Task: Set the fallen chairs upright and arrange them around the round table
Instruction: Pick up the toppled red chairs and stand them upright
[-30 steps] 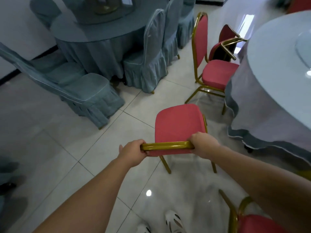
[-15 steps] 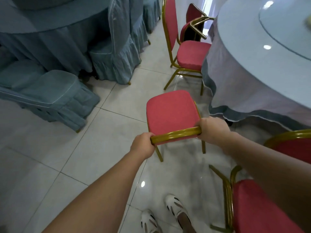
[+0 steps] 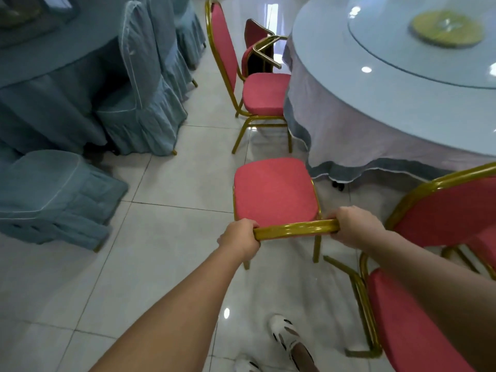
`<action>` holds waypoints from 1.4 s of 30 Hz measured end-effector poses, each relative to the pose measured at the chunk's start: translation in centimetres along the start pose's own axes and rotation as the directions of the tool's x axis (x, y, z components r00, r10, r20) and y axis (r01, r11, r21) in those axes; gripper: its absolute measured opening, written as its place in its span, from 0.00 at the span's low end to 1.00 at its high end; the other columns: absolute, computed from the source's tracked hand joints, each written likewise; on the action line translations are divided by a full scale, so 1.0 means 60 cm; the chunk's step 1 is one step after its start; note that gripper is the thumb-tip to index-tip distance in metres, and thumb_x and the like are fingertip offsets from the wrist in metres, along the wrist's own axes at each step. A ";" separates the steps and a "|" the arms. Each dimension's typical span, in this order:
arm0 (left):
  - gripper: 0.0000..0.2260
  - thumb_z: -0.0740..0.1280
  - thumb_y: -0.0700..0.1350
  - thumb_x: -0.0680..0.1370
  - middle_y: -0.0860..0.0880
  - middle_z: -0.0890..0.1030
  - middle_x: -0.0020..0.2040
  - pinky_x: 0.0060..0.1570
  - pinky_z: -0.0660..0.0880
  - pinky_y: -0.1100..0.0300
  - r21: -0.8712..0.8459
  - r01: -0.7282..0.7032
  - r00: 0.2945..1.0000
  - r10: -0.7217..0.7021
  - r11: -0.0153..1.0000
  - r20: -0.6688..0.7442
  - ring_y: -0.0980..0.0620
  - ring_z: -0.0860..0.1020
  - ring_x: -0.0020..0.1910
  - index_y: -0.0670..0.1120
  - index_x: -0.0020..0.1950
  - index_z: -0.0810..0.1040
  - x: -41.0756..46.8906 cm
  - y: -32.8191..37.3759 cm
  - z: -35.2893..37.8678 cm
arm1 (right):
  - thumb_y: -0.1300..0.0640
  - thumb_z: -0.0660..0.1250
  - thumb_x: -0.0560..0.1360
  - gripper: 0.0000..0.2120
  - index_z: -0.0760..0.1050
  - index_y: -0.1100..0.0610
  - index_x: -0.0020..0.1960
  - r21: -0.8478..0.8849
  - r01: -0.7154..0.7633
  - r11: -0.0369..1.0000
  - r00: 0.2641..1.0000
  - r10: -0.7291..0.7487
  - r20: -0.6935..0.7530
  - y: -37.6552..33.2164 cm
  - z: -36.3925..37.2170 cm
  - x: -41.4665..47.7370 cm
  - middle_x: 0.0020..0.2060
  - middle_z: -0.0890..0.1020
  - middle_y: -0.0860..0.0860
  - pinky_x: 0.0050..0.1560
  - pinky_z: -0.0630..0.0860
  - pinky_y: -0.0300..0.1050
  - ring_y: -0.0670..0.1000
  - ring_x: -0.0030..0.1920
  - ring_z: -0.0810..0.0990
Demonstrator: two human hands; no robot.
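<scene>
An upright red chair (image 3: 272, 193) with a gold frame stands on the floor just left of the round table (image 3: 375, 103). My left hand (image 3: 240, 238) grips the left end of its gold top rail, and my right hand (image 3: 354, 226) grips the right end. Its seat faces away from me, its far right corner close to the tablecloth hem. A second red chair (image 3: 261, 92) stands upright farther along the table. Behind it a third red chair (image 3: 264, 49) lies tipped, legs up. A fourth red chair (image 3: 418, 304) sits low at my right.
A blue-draped table (image 3: 40, 84) with several blue-covered chairs (image 3: 145, 103) fills the left side. One blue-covered chair (image 3: 51, 194) lies tipped on the tiles at the left. A glass turntable (image 3: 429, 55) sits on the round table. My white shoes (image 3: 284, 334) are below.
Held by both hands, the chair has moved forward and right, closer to the round table's cloth. The view has swung right, showing more of the table and the chair at my right.
</scene>
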State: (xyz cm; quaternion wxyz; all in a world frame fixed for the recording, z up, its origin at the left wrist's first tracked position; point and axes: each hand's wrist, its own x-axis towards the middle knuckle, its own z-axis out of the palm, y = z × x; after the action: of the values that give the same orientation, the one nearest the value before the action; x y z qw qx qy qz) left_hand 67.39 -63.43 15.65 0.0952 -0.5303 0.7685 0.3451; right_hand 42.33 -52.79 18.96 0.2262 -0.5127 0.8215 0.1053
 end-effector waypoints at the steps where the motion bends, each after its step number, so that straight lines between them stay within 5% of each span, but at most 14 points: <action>1: 0.10 0.66 0.41 0.73 0.51 0.82 0.44 0.54 0.80 0.42 0.018 -0.024 1.000 0.024 1.000 0.017 0.43 0.80 0.48 0.57 0.44 0.80 0.001 0.012 0.009 | 0.52 0.70 0.75 0.04 0.79 0.42 0.43 0.008 -0.022 1.000 1.000 0.022 0.020 0.019 0.008 -0.003 0.37 0.81 0.45 0.41 0.82 0.48 0.49 0.39 0.81; 6: 0.09 0.66 0.40 0.74 0.51 0.82 0.43 0.53 0.80 0.45 0.094 -0.051 0.998 0.047 0.994 0.046 0.44 0.81 0.47 0.54 0.45 0.82 0.021 0.032 0.028 | 0.57 0.67 0.74 0.09 0.79 0.44 0.41 0.010 -0.071 0.997 0.997 0.071 0.040 0.054 0.030 -0.003 0.35 0.81 0.46 0.38 0.83 0.48 0.48 0.37 0.81; 9: 0.10 0.67 0.40 0.75 0.51 0.84 0.42 0.48 0.83 0.50 0.090 -0.099 0.984 0.084 0.991 0.157 0.47 0.84 0.41 0.54 0.48 0.83 0.027 0.025 0.013 | 0.57 0.69 0.73 0.08 0.81 0.44 0.47 -0.019 -0.037 0.999 0.990 0.039 0.134 0.057 0.018 0.008 0.38 0.82 0.46 0.41 0.82 0.48 0.48 0.39 0.81; 12: 0.10 0.70 0.42 0.76 0.49 0.85 0.48 0.48 0.82 0.53 0.086 -0.118 0.973 0.099 0.989 0.207 0.47 0.83 0.46 0.52 0.55 0.84 0.027 0.029 0.000 | 0.54 0.73 0.74 0.10 0.81 0.45 0.55 -0.030 0.016 0.999 0.962 -0.007 0.271 0.060 0.002 0.013 0.42 0.82 0.45 0.44 0.80 0.45 0.48 0.43 0.81; 18: 0.15 0.74 0.47 0.76 0.48 0.83 0.53 0.54 0.81 0.52 0.017 -0.094 0.922 0.080 0.995 0.380 0.48 0.82 0.51 0.50 0.62 0.82 0.013 0.037 -0.045 | 0.35 0.72 0.73 0.33 0.71 0.47 0.74 0.228 0.076 0.971 0.789 -0.199 0.582 0.054 -0.095 0.028 0.60 0.76 0.41 0.65 0.70 0.48 0.46 0.60 0.75; 23: 0.18 0.64 0.36 0.76 0.48 0.82 0.55 0.57 0.78 0.55 -0.054 -0.014 0.889 0.038 0.998 0.456 0.49 0.79 0.56 0.44 0.64 0.84 0.032 0.047 -0.132 | 0.38 0.71 0.76 0.33 0.70 0.50 0.77 0.341 0.053 0.939 0.870 -0.211 0.446 0.003 -0.156 0.073 0.73 0.71 0.45 0.75 0.65 0.50 0.52 0.75 0.69; 28: 0.14 0.62 0.39 0.83 0.48 0.82 0.62 0.66 0.74 0.55 -0.175 0.026 0.967 0.019 0.984 0.253 0.50 0.78 0.62 0.44 0.64 0.83 0.034 0.042 -0.231 | 0.40 0.67 0.79 0.31 0.70 0.53 0.77 0.277 0.198 0.940 0.933 -0.267 0.241 -0.100 -0.218 0.124 0.75 0.72 0.51 0.76 0.65 0.54 0.54 0.75 0.70; 32: 0.11 0.63 0.41 0.84 0.47 0.83 0.61 0.49 0.76 0.63 -0.301 0.027 0.982 0.030 0.953 0.184 0.47 0.81 0.61 0.45 0.63 0.83 0.049 0.028 -0.302 | 0.39 0.66 0.80 0.29 0.70 0.52 0.77 0.217 0.227 0.949 0.938 -0.273 0.212 -0.186 -0.248 0.163 0.74 0.73 0.51 0.74 0.68 0.56 0.55 0.72 0.72; 36: 0.12 0.63 0.43 0.84 0.49 0.82 0.62 0.65 0.75 0.55 -0.308 -0.058 0.987 0.102 0.949 0.127 0.50 0.79 0.62 0.47 0.65 0.82 0.077 -0.008 -0.382 | 0.44 0.64 0.82 0.25 0.71 0.53 0.75 0.161 0.250 0.955 0.937 -0.281 0.209 -0.290 -0.279 0.207 0.70 0.76 0.53 0.69 0.72 0.50 0.55 0.68 0.75; 42: 0.12 0.65 0.45 0.83 0.49 0.84 0.59 0.65 0.77 0.53 -0.330 -0.087 0.994 0.105 0.940 0.037 0.51 0.81 0.60 0.47 0.64 0.83 0.169 -0.134 -0.512 | 0.44 0.68 0.80 0.28 0.70 0.54 0.76 0.228 0.213 0.950 0.961 -0.246 0.127 -0.462 -0.315 0.305 0.71 0.76 0.53 0.67 0.75 0.48 0.54 0.67 0.77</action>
State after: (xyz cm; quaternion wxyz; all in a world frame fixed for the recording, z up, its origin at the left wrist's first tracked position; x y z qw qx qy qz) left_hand 76.94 -92.04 29.86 0.0093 -0.4910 0.7226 0.4865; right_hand 55.22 -87.50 28.36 0.3530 -0.5682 0.7427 0.0295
